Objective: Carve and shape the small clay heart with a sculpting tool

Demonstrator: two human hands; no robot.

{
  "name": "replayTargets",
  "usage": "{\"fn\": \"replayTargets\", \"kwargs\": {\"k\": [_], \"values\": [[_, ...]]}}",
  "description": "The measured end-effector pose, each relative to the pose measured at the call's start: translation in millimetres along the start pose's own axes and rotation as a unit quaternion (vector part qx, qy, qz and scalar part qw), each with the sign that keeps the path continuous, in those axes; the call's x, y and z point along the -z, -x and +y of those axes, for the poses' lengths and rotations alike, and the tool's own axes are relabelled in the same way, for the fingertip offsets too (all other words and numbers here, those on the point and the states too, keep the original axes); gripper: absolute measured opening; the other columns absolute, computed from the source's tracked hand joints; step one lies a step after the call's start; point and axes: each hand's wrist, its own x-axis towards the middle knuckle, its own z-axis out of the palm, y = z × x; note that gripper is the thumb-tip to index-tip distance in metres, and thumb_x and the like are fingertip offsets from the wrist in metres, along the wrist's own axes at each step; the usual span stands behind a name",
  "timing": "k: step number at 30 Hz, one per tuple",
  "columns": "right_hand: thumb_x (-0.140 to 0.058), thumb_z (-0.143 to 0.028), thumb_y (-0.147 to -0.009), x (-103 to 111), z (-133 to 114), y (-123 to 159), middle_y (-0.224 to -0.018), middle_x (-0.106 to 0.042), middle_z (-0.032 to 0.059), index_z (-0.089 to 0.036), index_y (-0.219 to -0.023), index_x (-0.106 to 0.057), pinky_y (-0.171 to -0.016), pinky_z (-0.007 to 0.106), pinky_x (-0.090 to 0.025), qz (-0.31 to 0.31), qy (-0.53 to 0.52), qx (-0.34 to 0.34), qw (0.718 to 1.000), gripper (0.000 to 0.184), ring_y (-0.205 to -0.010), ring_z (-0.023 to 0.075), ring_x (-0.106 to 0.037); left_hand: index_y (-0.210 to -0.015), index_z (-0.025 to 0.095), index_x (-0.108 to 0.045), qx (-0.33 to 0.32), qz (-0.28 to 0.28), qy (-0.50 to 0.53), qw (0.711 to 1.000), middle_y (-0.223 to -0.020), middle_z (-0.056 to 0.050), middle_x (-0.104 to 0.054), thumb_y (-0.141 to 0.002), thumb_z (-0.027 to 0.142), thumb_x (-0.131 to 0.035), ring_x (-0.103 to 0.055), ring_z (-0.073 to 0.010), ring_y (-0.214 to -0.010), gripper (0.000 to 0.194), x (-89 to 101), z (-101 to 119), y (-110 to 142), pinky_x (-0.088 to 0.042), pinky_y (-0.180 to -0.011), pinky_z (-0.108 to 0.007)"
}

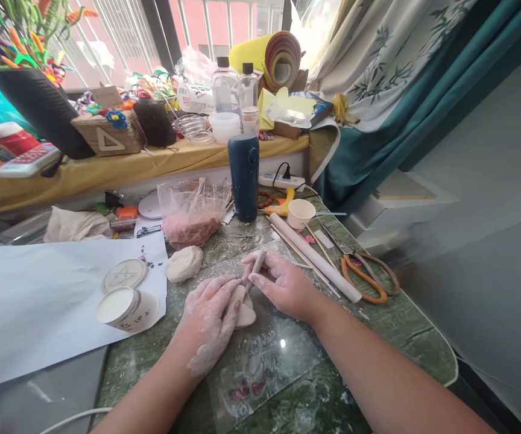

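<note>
My left hand (210, 310), dusted with white powder, curls over a flat pale clay piece (245, 314) on the table and steadies it. Between the thumb and fingers of my right hand (281, 282) is a short grey stick (258, 263), slanting down. Its lower end meets the clay beside my left fingertips; the exact contact is partly hidden. A rounded lump of pale clay (184, 264) lies just beyond my left hand. Under the work is a clear plastic sheet (283, 361) smeared with white powder.
Right of my hands lie a white roller (315, 258), thin wooden sticks (292, 248), orange-handled scissors (364, 280) and a paper cup (301, 214). A dark blue bottle (243, 181) stands behind, near a bagged reddish material (192, 223). At left, a tipped cup (127, 308) rests on white paper (38, 301).
</note>
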Motion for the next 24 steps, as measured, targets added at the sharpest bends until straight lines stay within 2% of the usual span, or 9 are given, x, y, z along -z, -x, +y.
{"fn": "replayTargets", "kwargs": {"k": [11,17,24], "values": [[-0.058,-0.026,-0.100,2.7,-1.7,3.7,-0.101,-0.067,0.0041,-0.022,-0.120,-0.060,-0.094,0.038,-0.053,0.030,-0.016,0.019,0.999,0.020,-0.093,0.0184,-0.065,-0.133,0.024,-0.063,0.009,0.001,-0.001,1.000,-0.134,-0.009,-0.067,-0.103,0.032,-0.048,-0.062,-0.0295,-0.121,0.034,-1.6,-1.1,1.1,-0.050,-0.102,-0.052],[-0.060,-0.024,-0.099,-3.7,-1.0,5.5,-0.104,-0.067,0.0048,-0.023,-0.120,-0.061,-0.094,0.038,-0.054,0.005,0.001,0.011,1.000,0.021,-0.097,0.0194,-0.066,-0.132,0.023,-0.062,0.007,-0.011,0.001,1.000,-0.135,-0.009,-0.066,-0.104,0.033,-0.047,-0.061,-0.0295,-0.121,0.033,0.7,0.2,0.1,-0.049,-0.103,-0.053],[-0.059,-0.026,-0.099,-4.6,-0.1,7.4,-0.104,-0.068,0.0050,-0.023,-0.119,-0.061,-0.094,0.038,-0.054,0.008,-0.005,0.009,1.000,0.021,-0.098,0.0200,-0.066,-0.132,0.024,-0.062,0.004,-0.004,0.006,1.000,-0.134,-0.009,-0.066,-0.102,0.032,-0.050,-0.061,-0.0284,-0.121,0.033,0.3,-0.5,0.4,-0.049,-0.105,-0.051]]}}
